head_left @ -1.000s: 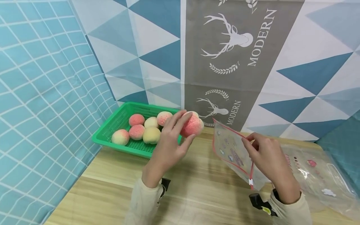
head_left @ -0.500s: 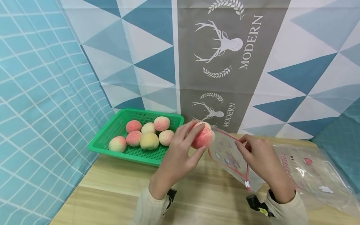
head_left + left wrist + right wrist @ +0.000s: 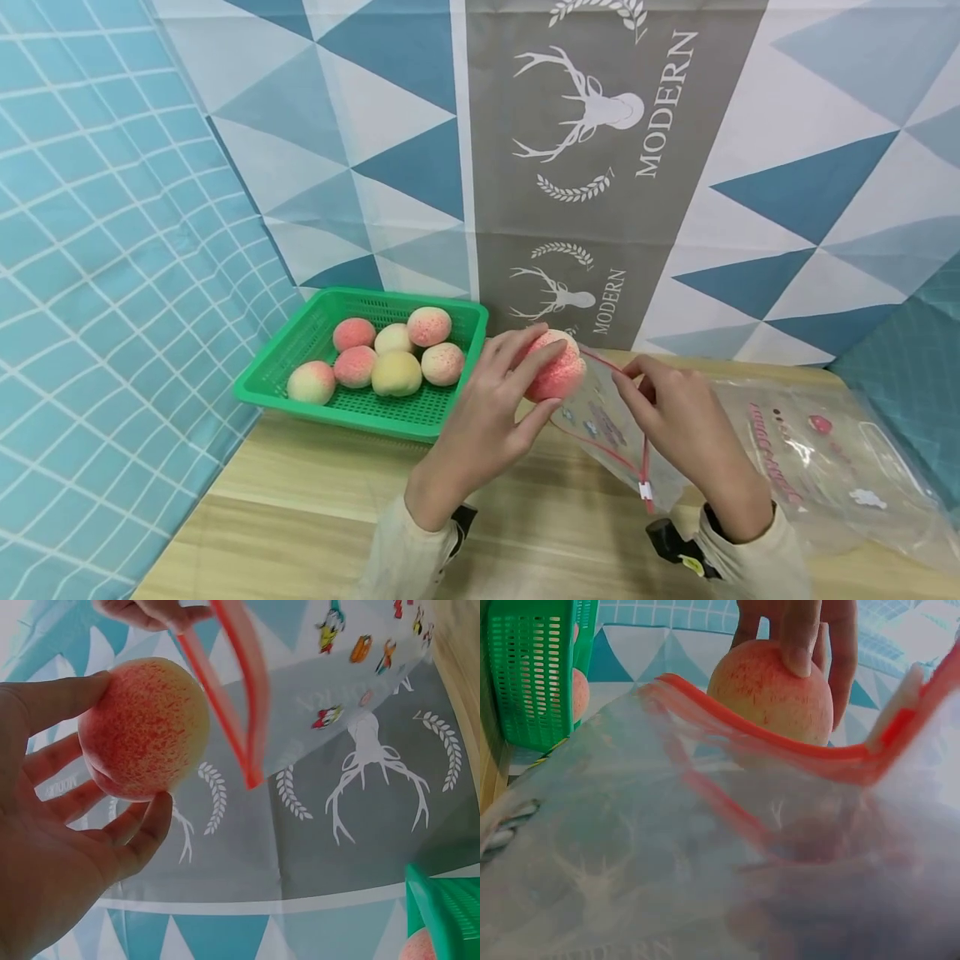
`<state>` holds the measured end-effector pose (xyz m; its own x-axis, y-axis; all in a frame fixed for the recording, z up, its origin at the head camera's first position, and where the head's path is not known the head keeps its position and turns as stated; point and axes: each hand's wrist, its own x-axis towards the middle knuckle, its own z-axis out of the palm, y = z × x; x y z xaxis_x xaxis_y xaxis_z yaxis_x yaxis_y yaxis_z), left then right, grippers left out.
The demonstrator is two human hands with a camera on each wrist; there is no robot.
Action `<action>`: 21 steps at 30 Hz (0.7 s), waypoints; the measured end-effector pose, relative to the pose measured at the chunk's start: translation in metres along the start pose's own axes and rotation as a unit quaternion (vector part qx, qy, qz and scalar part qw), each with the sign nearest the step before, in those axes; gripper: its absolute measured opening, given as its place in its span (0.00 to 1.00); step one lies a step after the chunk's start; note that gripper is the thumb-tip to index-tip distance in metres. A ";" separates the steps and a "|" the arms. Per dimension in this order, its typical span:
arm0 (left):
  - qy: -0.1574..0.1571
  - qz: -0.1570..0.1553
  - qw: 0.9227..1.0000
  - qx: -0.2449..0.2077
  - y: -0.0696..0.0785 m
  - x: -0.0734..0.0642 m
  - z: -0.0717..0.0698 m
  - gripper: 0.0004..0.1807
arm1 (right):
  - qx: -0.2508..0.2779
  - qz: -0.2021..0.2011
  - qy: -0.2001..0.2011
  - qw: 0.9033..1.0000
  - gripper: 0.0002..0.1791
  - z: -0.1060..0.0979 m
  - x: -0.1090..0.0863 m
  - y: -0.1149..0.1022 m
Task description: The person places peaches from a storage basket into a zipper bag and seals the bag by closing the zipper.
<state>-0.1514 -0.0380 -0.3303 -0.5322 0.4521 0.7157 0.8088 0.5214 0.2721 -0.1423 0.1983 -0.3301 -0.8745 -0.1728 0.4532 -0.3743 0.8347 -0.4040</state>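
Observation:
My left hand (image 3: 483,417) holds a pink-and-cream peach (image 3: 557,367) between thumb and fingertips. It is at the mouth of a clear zip bag (image 3: 596,421) with red edging and small printed pictures. My right hand (image 3: 686,412) pinches the bag's red rim, and the mouth stands open. In the left wrist view the peach (image 3: 146,727) is beside the red rim. The right wrist view shows the peach (image 3: 769,686) just beyond the near rim, partly behind the plastic. A white slider (image 3: 645,490) sits at the bag's lower corner.
Left of my hands, a green plastic basket (image 3: 330,419) holds several more peaches (image 3: 396,373), pink, cream and yellowish. Another clear printed bag (image 3: 817,467) lies flat on the wooden table (image 3: 300,517) at right. Patterned cloths (image 3: 405,167) stand behind and at the sides.
My left hand has carried the peach rightward, away from the basket, up to the bag's mouth. The right hand keeps its pinch on the rim. The head view has shifted slightly.

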 end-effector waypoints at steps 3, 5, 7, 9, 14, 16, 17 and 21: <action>-0.012 0.005 1.000 0.008 -0.001 0.000 0.003 0.32 | 0.000 -0.007 0.014 1.000 0.08 -0.001 0.001 0.000; -0.028 0.000 0.999 0.015 -0.001 0.000 0.005 0.32 | 0.002 -0.008 0.020 1.000 0.08 -0.002 0.001 0.000; -0.051 -0.010 0.998 0.026 -0.001 -0.001 0.006 0.32 | 0.005 -0.006 0.025 1.000 0.07 -0.002 0.000 0.000; -0.079 -0.019 0.996 0.037 -0.001 -0.003 0.006 0.31 | 0.008 -0.005 0.027 1.000 0.07 -0.003 0.000 0.000; -0.149 -0.034 0.986 0.064 -0.001 -0.005 0.009 0.28 | 0.009 -0.006 0.034 0.999 0.07 -0.004 -0.002 0.001; -0.173 -0.037 0.982 0.070 0.000 -0.006 0.010 0.27 | 0.009 -0.007 0.037 0.999 0.07 -0.005 -0.002 0.001; -0.183 -0.038 0.980 0.074 0.000 -0.007 0.011 0.26 | 0.009 -0.008 0.038 0.999 0.07 -0.005 -0.002 0.001; -0.213 -0.033 0.972 0.092 0.001 -0.008 0.018 0.24 | 0.011 -0.013 0.043 0.999 0.08 -0.004 -0.003 0.000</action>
<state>-0.1511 -0.0281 -0.3474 -0.6690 0.6508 0.3591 0.7313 0.6626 0.1615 -0.1387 0.2013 -0.3280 -0.8352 -0.1478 0.5297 -0.4037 0.8189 -0.4080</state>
